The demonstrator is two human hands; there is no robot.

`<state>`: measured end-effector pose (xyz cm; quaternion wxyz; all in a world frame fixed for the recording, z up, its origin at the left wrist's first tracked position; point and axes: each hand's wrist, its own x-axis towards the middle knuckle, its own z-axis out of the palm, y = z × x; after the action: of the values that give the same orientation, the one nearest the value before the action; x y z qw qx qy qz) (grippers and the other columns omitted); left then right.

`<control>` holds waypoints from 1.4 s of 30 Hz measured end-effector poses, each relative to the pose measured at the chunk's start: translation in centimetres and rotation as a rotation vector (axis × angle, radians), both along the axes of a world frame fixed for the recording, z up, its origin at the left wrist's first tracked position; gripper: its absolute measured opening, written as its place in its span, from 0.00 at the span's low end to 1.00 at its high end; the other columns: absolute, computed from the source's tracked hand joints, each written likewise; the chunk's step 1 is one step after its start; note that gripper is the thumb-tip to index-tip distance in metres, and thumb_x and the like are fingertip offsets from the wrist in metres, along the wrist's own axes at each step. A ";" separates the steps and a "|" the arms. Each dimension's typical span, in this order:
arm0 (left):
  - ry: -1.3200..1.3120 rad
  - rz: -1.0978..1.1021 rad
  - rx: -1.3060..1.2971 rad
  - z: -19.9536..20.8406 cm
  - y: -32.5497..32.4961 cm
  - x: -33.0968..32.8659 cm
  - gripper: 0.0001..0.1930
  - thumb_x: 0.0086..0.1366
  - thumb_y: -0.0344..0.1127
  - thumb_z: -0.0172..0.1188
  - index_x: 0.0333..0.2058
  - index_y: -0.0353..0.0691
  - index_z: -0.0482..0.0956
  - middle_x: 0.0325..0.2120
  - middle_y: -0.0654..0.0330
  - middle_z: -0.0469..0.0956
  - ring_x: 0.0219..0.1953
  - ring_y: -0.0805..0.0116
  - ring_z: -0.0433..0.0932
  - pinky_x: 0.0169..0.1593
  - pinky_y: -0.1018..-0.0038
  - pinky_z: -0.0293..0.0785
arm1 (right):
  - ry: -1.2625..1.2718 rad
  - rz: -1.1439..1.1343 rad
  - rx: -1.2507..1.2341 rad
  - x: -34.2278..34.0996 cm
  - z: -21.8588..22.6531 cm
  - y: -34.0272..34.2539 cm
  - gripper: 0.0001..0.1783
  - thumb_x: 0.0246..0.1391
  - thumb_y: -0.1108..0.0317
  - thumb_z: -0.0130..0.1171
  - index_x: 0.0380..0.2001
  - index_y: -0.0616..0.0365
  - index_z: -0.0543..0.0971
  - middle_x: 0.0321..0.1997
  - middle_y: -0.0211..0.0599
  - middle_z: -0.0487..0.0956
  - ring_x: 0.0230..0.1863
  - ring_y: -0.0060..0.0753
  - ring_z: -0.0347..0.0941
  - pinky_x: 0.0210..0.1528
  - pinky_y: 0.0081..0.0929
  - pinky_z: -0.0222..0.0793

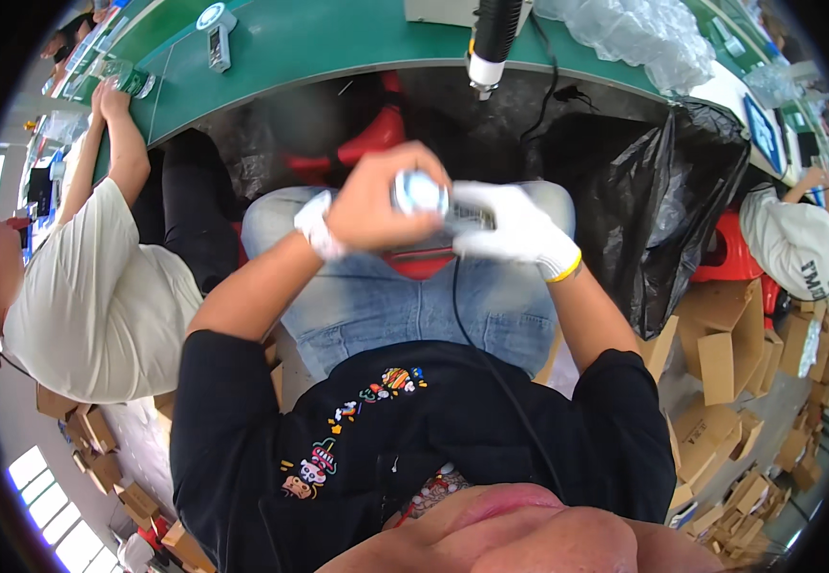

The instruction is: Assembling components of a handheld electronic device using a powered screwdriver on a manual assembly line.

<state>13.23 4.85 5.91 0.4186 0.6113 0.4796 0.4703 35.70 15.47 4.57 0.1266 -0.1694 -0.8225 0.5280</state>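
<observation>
Round white device [419, 192] sits over the person's lap, below the green table [338, 43]; left hand [376, 201] grips it, gloved right hand [510, 229] clasps its other end. Black cable [455, 306] may snag and pull it loose.

Green bench [338, 38]; white glove [514, 229]; black bag [643, 210]; blue jeans [386, 306].

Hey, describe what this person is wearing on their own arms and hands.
The left hand is bare, with a white band around the wrist. The right hand wears a white knit glove with a yellow-trimmed cuff. Both forearms are uncovered; black short sleeves end near the elbows.
</observation>
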 end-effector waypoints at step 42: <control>0.185 0.559 0.288 1.2 10.3 -11.0 0.12 0.69 0.36 0.59 0.42 0.35 0.86 0.45 0.52 0.85 0.52 0.58 0.82 0.59 0.63 0.75 | 0.272 -0.554 0.542 -0.7 12.0 13.3 0.07 0.46 0.82 0.67 0.29 0.64 0.79 0.53 0.52 0.81 0.54 0.43 0.78 0.59 0.36 0.70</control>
<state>2.25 15.19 7.12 0.1372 0.5491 0.5935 0.5722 35.03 28.74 16.60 0.4116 -0.2734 -0.8309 0.2556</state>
